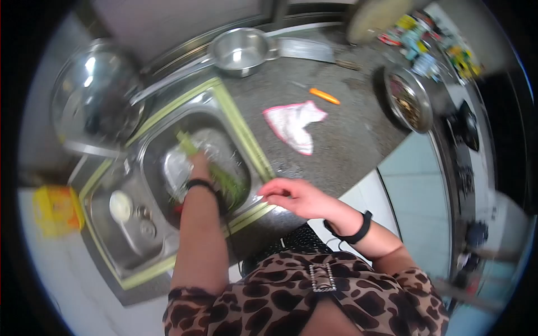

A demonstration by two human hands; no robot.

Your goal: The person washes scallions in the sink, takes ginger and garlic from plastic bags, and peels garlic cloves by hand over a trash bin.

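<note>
My left hand (200, 167) is down in the larger sink basin (151, 168), among long green vegetable stalks (228, 187). Its fingers are blurred and mostly hidden by the greens, so their grip cannot be made out. Around the stalks the basin looks wet, with a shiny, pale area beside the hand. My right hand (291, 197) hovers by the sink's right front edge, its fingers loosely bent and apart, holding nothing. A white cloth with a pink border (294, 124) lies on the counter beyond it.
An orange-handled knife (324, 96), a cleaver (306, 50) and a steel pot (241, 51) are at the back of the counter. A bowl of food (408, 99) stands right, near colourful packets (417, 42). A large metal lid or pan (95, 95) is at back left.
</note>
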